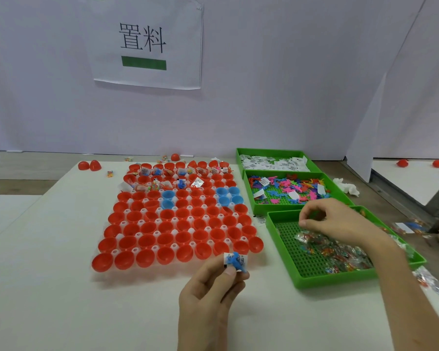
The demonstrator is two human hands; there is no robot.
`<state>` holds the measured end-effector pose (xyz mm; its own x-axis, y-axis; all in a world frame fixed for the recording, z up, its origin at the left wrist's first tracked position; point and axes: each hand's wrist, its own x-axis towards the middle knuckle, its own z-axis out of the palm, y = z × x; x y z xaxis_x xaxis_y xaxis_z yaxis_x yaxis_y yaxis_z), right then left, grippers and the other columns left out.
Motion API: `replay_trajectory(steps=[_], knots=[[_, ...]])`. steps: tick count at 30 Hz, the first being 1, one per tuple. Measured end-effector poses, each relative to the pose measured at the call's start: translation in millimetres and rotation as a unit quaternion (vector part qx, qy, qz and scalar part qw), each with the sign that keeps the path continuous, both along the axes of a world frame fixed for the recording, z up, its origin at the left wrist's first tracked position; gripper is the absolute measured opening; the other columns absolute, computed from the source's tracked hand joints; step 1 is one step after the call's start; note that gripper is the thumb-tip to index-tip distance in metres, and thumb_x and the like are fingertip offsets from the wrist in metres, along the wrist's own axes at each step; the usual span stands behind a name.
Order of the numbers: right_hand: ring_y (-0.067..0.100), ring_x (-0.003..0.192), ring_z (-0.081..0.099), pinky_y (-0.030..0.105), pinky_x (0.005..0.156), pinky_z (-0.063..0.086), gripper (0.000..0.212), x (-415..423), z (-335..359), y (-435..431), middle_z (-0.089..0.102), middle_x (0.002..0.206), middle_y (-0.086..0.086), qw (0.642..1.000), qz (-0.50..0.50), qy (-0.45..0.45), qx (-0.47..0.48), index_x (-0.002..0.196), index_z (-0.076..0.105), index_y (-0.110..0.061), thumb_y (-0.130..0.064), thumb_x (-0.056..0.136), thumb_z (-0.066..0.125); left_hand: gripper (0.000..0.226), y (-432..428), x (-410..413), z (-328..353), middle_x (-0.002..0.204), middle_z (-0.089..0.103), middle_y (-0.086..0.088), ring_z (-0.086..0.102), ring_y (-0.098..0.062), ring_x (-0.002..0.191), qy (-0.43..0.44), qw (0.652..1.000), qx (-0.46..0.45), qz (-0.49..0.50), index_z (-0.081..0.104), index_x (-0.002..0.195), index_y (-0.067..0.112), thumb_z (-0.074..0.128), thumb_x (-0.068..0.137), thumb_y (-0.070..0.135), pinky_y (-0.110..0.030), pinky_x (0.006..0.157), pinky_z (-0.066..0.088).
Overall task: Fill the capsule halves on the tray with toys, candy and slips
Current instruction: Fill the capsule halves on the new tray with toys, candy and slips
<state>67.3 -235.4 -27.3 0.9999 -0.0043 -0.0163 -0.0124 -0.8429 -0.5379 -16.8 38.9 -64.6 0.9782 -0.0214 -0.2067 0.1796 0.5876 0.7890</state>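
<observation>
A clear tray holds rows of red capsule halves and a few blue ones. Only the far two rows contain toys, candy and slips. My left hand hovers at the tray's near right corner, pinching a blue toy and a white slip together. My right hand hangs over the nearest green bin, fingers curled above the wrapped candy packets; whether they hold a packet is unclear.
Two more green bins stand behind: one with colourful toys, the farthest with white slips. Loose red halves lie at the table's far left, stray candy nearby. A crumpled tissue lies right of the bins.
</observation>
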Motion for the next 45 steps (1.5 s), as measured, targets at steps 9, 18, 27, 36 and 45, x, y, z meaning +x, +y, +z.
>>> replay_trajectory(steps=[9, 18, 27, 36, 45], knots=[[0.002, 0.07, 0.06, 0.014, 0.06, 0.041, 0.019, -1, -4, -4, 0.067, 0.087, -0.007, 0.999, 0.008, 0.041, -0.026, 0.088, 0.072, -0.032, -0.03, 0.076, 0.086, 0.025, 0, -1, 0, 0.081, 0.075, -0.016, 0.073, -0.021, 0.068, -0.004, 1.0, 0.006, -0.008, 0.081, 0.078, 0.017, 0.062, 0.075, 0.0, -0.022, 0.059, 0.058], [0.015, 0.076, 0.064, 0.036, 0.072, 0.055, 0.022, -12, 15, 46, 0.068, 0.081, 0.0, 0.975, 0.09, -0.079, 0.189, 0.078, 0.065, -0.023, -0.005, 0.082, 0.078, 0.023, 1, -1, -4, 0.079, 0.074, -0.017, 0.073, -0.021, 0.069, -0.024, 1.0, 0.008, -0.017, 0.081, 0.079, 0.016, 0.065, 0.062, 0.01, -0.022, 0.059, 0.058], [0.022, 0.079, 0.07, 0.04, 0.078, 0.058, 0.016, -20, -1, 120, 0.071, 0.083, 0.007, 0.921, 0.224, -0.03, 0.318, 0.083, 0.067, -0.014, -0.007, 0.081, 0.081, 0.023, 1, 1, -8, 0.087, 0.076, -0.016, 0.074, -0.022, 0.072, -0.029, 0.999, 0.014, -0.002, 0.081, 0.082, 0.019, 0.067, 0.066, 0.01, -0.022, 0.06, 0.058], [0.023, 0.081, 0.068, 0.039, 0.078, 0.057, 0.012, -23, 1, 123, 0.072, 0.088, 0.012, 0.921, 0.227, 0.006, 0.316, 0.092, 0.071, -0.011, -0.022, 0.089, 0.074, 0.02, 4, 2, -14, 0.081, 0.075, -0.02, 0.075, -0.025, 0.075, -0.038, 0.996, 0.053, 0.054, 0.07, 0.096, 0.002, 0.067, 0.076, -0.002, -0.021, 0.058, 0.057], [0.029, 0.085, 0.071, 0.046, 0.081, 0.06, 0.024, -27, 1, 130, 0.072, 0.093, 0.014, 0.918, 0.252, -0.01, 0.306, 0.097, 0.071, -0.014, -0.007, 0.078, 0.084, 0.016, 5, 5, -19, 0.084, 0.076, -0.017, 0.075, -0.026, 0.076, -0.048, 0.992, 0.073, 0.095, 0.071, 0.09, 0.001, 0.069, 0.077, -0.008, -0.02, 0.059, 0.057]])
